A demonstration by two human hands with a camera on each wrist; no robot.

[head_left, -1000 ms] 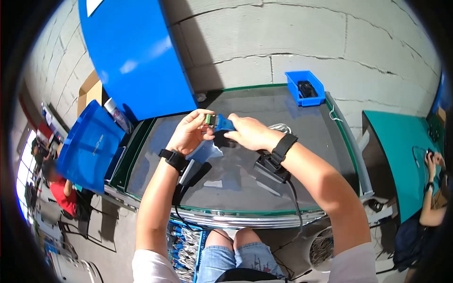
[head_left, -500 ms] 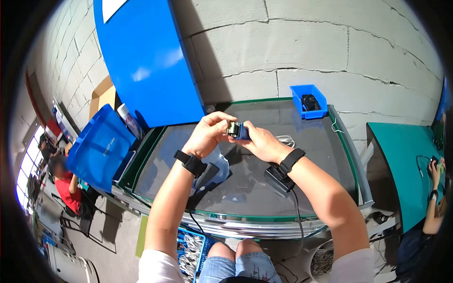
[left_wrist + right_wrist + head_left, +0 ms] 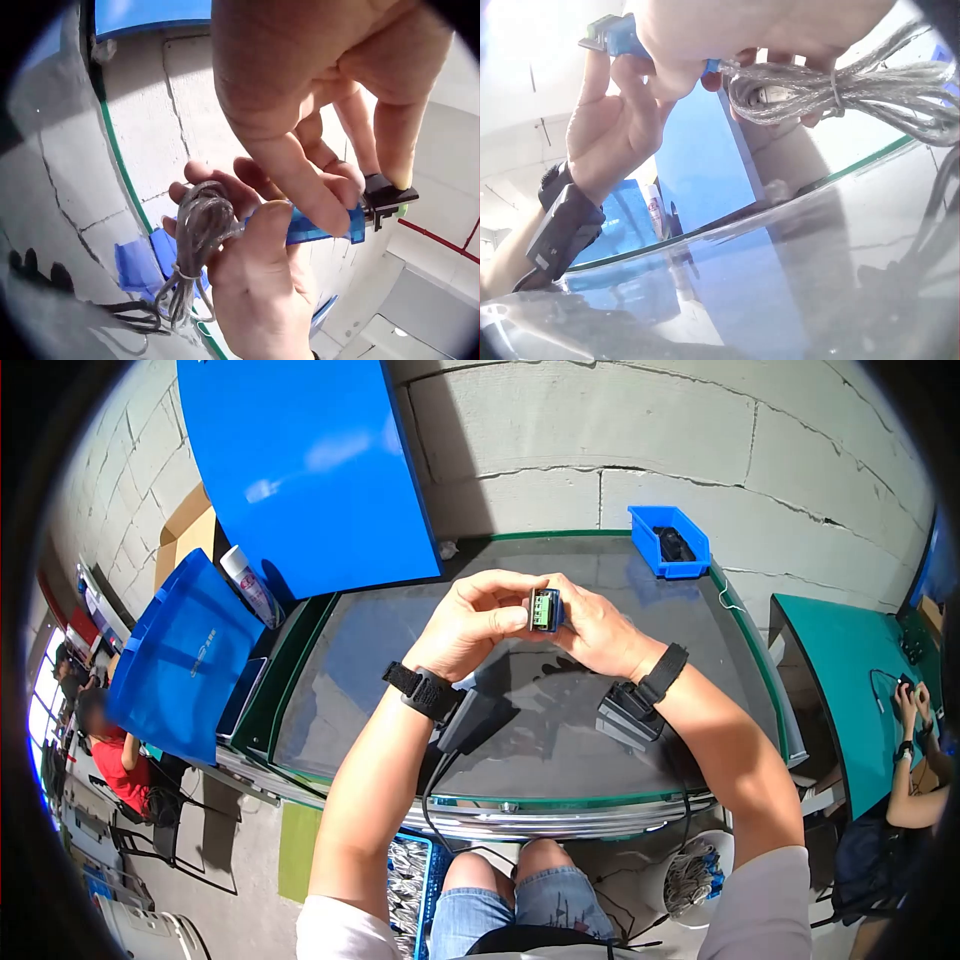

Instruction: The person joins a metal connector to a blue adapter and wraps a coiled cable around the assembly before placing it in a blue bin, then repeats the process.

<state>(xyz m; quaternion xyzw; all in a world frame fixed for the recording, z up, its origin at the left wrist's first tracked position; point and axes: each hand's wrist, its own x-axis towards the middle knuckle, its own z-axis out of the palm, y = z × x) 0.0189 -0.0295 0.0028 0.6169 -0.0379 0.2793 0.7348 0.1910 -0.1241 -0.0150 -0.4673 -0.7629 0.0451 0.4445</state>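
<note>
A blue connector with a green terminal block at its end is held between both hands above the dark table. My left hand pinches the terminal end between thumb and fingers; in the left wrist view a black piece sits at that end. The right hand grips the blue body, its thumb along it. From the body a grey cable, coiled and tied, hangs at the right hand's fingers, as the right wrist view shows.
A blue bin with black items stands at the table's back right. At the left are a blue container and a spray can. A white bucket of cables stands below right. People sit at both sides.
Both hands have moved right with the connector and turned it, so its green terminal face shows to the head view. The hands are closer together than a second ago.
</note>
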